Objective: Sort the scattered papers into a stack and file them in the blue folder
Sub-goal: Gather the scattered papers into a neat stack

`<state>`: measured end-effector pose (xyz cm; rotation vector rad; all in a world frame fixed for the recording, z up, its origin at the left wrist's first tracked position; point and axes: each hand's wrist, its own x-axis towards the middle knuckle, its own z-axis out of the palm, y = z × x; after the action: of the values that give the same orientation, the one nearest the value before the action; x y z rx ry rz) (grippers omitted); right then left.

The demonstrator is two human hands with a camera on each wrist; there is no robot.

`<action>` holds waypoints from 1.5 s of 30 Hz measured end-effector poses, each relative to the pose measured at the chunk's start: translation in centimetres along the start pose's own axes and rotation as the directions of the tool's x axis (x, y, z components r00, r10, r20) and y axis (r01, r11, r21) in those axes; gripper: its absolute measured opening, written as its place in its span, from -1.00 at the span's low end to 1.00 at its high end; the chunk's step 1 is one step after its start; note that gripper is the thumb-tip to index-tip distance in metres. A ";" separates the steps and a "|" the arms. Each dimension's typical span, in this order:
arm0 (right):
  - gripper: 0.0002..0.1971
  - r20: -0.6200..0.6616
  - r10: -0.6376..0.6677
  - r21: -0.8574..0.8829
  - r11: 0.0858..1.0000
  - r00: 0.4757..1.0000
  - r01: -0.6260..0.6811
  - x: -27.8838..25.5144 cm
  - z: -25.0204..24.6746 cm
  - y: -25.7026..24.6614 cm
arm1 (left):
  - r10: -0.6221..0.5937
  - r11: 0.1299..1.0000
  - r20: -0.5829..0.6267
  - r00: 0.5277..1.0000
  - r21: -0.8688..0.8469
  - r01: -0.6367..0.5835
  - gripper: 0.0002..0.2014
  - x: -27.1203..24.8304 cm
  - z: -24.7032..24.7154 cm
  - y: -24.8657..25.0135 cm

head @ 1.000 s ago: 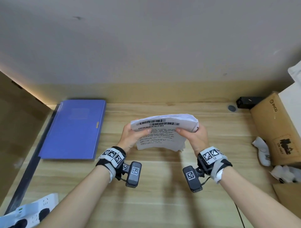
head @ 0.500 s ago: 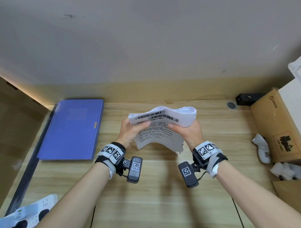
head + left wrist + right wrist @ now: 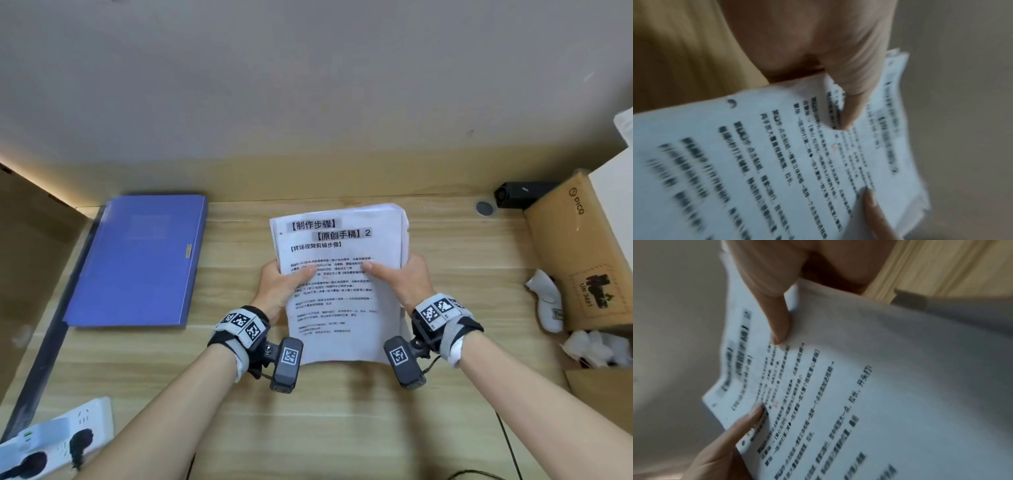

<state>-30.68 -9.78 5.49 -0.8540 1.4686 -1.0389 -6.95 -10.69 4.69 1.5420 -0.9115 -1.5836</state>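
A stack of printed white papers [image 3: 342,291] stands raised above the wooden desk [image 3: 342,428], its printed face toward me. My left hand [image 3: 281,284] grips the stack's left edge, thumb on the front page. My right hand [image 3: 400,277] grips the right edge the same way. Both wrist views show the stack [image 3: 777,162] [image 3: 859,386] close up and blurred, a thumb pressing on the text. The blue folder [image 3: 137,260] lies closed on the desk to the left, apart from both hands.
A brown cardboard box [image 3: 582,253] stands at the right, with white crumpled items [image 3: 548,301] beside it. A small black device [image 3: 520,193] sits at the back right. A white power strip [image 3: 51,442] lies at the front left corner. A wall closes off the back.
The stack, curled over and lying low in both hands before, has straightened and tilted upright toward me. Both hands stayed on its side edges and drew slightly nearer.
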 end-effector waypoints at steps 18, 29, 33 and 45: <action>-0.78 -0.265 0.176 -0.365 0.892 0.948 -0.268 2.8 -6.1 10.6 | -0.244 0.922 -0.322 0.915 0.214 0.322 -0.43 1.2 2.8 -8.8; -0.72 -0.170 0.281 -0.636 0.701 0.945 -0.323 -0.5 -5.6 11.0 | -0.267 0.933 -0.230 0.936 0.182 0.311 -0.64 -1.2 3.3 -11.4; -0.80 -0.139 0.320 -0.706 0.632 0.937 -0.320 -0.8 -5.3 11.3 | -0.263 0.935 -0.213 0.941 0.184 0.303 -0.68 -1.2 3.0 -11.8; -0.81 -0.249 0.157 -0.699 0.654 0.956 -0.290 -1.4 -5.2 11.2 | -0.226 0.950 -0.237 0.945 0.163 0.268 -0.71 -1.4 2.8 -11.5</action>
<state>-35.31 -3.75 -4.31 -1.1101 2.1329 -0.2935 -10.07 -3.96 -4.61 1.9899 -0.7914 -1.4924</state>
